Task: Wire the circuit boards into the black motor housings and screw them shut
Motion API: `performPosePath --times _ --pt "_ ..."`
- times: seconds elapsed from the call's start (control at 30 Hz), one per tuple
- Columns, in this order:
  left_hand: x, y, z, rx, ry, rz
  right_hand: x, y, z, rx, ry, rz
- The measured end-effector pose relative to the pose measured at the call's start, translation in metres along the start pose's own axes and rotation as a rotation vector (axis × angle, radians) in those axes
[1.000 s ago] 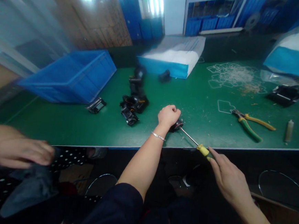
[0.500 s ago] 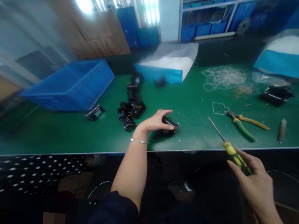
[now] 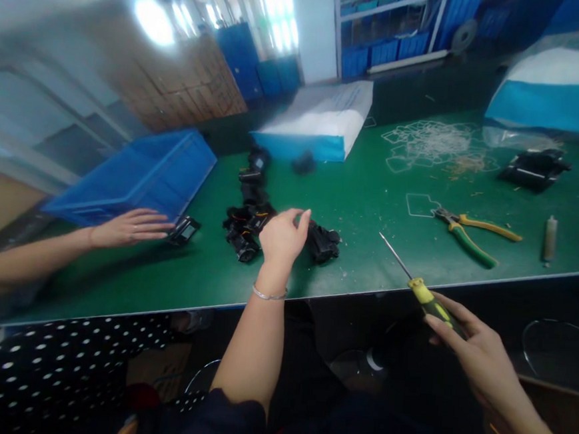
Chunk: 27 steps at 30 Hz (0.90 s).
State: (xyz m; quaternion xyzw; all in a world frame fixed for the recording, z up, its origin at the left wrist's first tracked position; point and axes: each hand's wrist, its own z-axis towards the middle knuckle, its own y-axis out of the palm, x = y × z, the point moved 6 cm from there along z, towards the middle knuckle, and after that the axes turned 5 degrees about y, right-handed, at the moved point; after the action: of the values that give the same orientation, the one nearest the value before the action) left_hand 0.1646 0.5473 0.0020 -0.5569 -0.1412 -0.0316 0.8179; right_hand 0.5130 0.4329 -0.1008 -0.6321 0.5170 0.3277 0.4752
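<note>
My right hand [image 3: 477, 345] is closed around the yellow-and-black handle of a screwdriver [image 3: 421, 293], its shaft pointing up and left over the bench edge. My left hand [image 3: 284, 238] hovers palm down, its thumb held out and its other fingers mostly hidden behind the hand; it looks open. Just right of it, a black plastic device [image 3: 323, 245] lies on the green bench [image 3: 360, 209]. Close by on its left is a cluster of similar black devices [image 3: 242, 240], partly covered by the hand.
A co-worker's hand [image 3: 133, 227] reaches to another black device [image 3: 184, 230] beside a blue bin [image 3: 136, 185]. Pliers [image 3: 463, 234], a small tube [image 3: 549, 241], wire frames [image 3: 430, 141], a black part [image 3: 536, 169] and white-and-blue bags [image 3: 322, 116] lie on the bench.
My left hand has let go of the black device and moved left toward the cluster. The screwdriver has shifted slightly left. A co-worker's hand has come in from the left.
</note>
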Motion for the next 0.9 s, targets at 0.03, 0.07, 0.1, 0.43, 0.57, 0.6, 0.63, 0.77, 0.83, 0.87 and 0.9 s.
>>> performPosePath --times 0.03,0.07,0.1,0.43,0.57,0.6,0.63,0.77,0.83,0.87,0.9 --pt "0.002 0.005 0.003 0.028 0.067 -0.063 0.001 0.007 -0.002 -0.071 0.050 0.063" --pt "0.004 0.011 0.005 0.034 0.147 -0.132 0.002 0.014 -0.004 -0.145 0.097 0.127" --pt "0.007 0.020 0.006 0.019 0.222 -0.197 0.001 0.023 -0.008 -0.218 0.141 0.191" --pt "0.016 0.069 0.008 -0.041 0.040 -0.311 -0.007 0.075 -0.029 -0.483 0.314 0.494" --pt "0.017 0.068 0.007 -0.033 0.017 -0.259 -0.012 0.076 -0.030 -0.479 0.329 0.531" --pt "0.017 0.068 0.007 -0.034 0.018 -0.255 -0.013 0.077 -0.030 -0.482 0.345 0.547" --pt "0.017 0.068 0.007 -0.036 0.017 -0.253 -0.014 0.079 -0.030 -0.485 0.362 0.562" --pt "0.016 0.069 0.007 -0.045 0.008 -0.253 -0.017 0.083 -0.030 -0.478 0.400 0.607" --pt "0.016 0.069 0.007 -0.039 0.012 -0.257 -0.017 0.083 -0.030 -0.479 0.401 0.613" --pt "0.016 0.069 0.007 -0.036 0.016 -0.260 -0.017 0.083 -0.030 -0.479 0.399 0.613" --pt "0.016 0.069 0.007 -0.035 0.018 -0.262 -0.017 0.083 -0.031 -0.482 0.397 0.609"
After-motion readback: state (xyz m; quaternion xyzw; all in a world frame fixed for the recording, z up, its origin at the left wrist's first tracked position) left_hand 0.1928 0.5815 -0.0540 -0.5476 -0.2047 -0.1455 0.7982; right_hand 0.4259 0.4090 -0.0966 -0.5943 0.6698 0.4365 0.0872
